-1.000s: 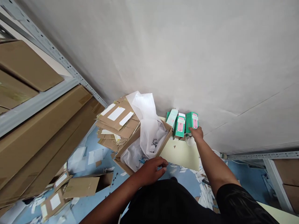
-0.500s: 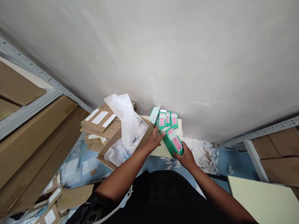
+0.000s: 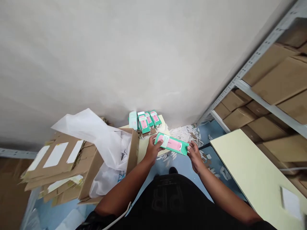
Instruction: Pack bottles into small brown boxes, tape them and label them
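Observation:
A long green box (image 3: 173,143) with a pink picture and a pale label across it lies level between my hands, printed face up. My left hand (image 3: 153,149) is closed around its left end, thumb on top. At the opposite end, my right hand (image 3: 194,156) grips the corner between thumb and fingers. Beyond them, several similar green boxes (image 3: 144,123) stand together on a cream table (image 3: 142,149) by the wall. One at the left, a pale mint box (image 3: 133,120), shows a different side.
To the left is an open carton (image 3: 133,150) with white foam sheet (image 3: 100,140) spilling out, beside stacked flattened cardboard (image 3: 57,156). Shelves of brown cartons (image 3: 283,80) and a cream tabletop (image 3: 254,169) stand at right. Paper scraps (image 3: 184,135) litter the blue floor.
My view has swung right. The held green box has turned from steeply slanted to nearly level across my body, and my left hand now wraps its left end.

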`<state>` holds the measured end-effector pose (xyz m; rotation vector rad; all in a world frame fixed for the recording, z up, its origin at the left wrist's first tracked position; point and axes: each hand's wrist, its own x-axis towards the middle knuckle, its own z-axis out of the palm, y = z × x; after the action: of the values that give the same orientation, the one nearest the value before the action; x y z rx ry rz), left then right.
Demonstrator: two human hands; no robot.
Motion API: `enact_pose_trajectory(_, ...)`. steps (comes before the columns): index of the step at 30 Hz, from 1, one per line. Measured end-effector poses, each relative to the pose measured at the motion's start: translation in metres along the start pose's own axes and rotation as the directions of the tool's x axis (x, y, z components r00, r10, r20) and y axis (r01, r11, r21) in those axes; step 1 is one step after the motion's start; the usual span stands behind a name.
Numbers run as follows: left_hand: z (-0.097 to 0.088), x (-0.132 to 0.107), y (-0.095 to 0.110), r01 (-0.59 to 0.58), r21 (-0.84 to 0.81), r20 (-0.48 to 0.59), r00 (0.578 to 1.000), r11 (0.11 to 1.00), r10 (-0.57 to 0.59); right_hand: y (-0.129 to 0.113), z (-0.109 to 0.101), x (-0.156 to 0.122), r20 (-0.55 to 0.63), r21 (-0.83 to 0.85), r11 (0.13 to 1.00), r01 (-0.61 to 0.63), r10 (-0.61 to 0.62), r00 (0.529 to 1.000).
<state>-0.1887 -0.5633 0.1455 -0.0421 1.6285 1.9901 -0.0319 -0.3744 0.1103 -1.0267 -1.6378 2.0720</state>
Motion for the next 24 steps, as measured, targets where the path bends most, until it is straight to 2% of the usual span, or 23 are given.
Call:
enact_pose_trajectory(2,0.009,-0.004,-0.010,0.039,-0.072,0.057,0.998,0.997,-0.035,0.002,-0.007,-0.021,0.004,0.114,0.988,-0.102,0.103,0.995)
enact_pose_trajectory(4,0.024,-0.009,-0.019,0.085,-0.109,0.129,0.989,0.990,-0.070,0.002,-0.013,-0.042,0.058,0.227,0.963,-0.147,0.138,0.989)
enact_pose_trajectory(6,0.044,-0.016,-0.030,0.135,-0.107,0.220,0.969,0.985,-0.109,-0.001,-0.020,-0.057,0.031,0.320,0.942,-0.104,0.099,0.995)
enact_pose_trajectory(8,0.066,-0.025,-0.040,0.182,-0.097,0.324,0.935,0.979,-0.141,-0.006,-0.033,-0.067,-0.070,0.395,0.918,-0.012,0.043,0.997)
enact_pose_trajectory(11,0.103,-0.033,-0.057,0.234,-0.053,0.487,0.855,0.971,-0.179,-0.012,-0.068,-0.072,-0.236,0.452,0.885,0.108,0.002,0.972)
enact_pose_trajectory(14,0.144,-0.032,-0.076,0.226,0.133,0.624,0.737,0.965,-0.259,-0.013,-0.124,-0.075,-0.403,0.405,0.892,0.200,-0.022,0.915)
enact_pose_trajectory(16,0.174,-0.029,-0.092,0.131,0.351,0.649,0.680,0.927,-0.341,-0.010,-0.168,-0.076,-0.519,0.299,0.919,0.257,-0.069,0.852)
enact_pose_trajectory(18,0.207,-0.027,-0.110,-0.002,0.555,0.606,0.686,0.832,-0.403,-0.005,-0.216,-0.076,-0.605,0.140,0.948,0.285,-0.146,0.783)
enact_pose_trajectory(20,0.241,-0.027,-0.129,-0.096,0.671,0.566,0.707,0.735,-0.424,-0.001,-0.264,-0.076,-0.642,-0.035,0.963,0.266,-0.225,0.733)
enact_pose_trajectory(22,0.275,-0.029,-0.146,-0.145,0.707,0.574,0.689,0.692,-0.443,0.001,-0.311,-0.076,-0.648,-0.198,0.963,0.182,-0.268,0.713)
enact_pose_trajectory(24,0.307,-0.035,-0.159,-0.177,0.711,0.601,0.655,0.680,-0.458,0.002,-0.354,-0.074,-0.651,-0.333,0.942,0.042,-0.262,0.712)
